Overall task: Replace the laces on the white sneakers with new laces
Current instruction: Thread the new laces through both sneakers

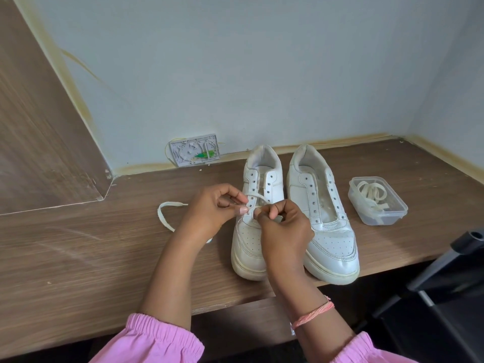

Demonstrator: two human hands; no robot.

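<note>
Threading lace (167, 217) through left shoe (255, 218), left hand (212, 210) and right hand (284, 226) close together, both pinching it; next, likely pulling through and crossing upward.

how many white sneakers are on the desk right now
2. One sneaker sits under both hands, being laced; the other sneaker stands unlaced just to its right, beside the plastic container. None seem hidden.

both forearms reach forward from pink sleeves and meet, fingertips almost touching. the left hand (214, 208) has its fingers curled, thumb and forefinger pinched together. the right hand (281, 226) is curled too, pinching at its fingertips, a pink thread band round its wrist.
</note>
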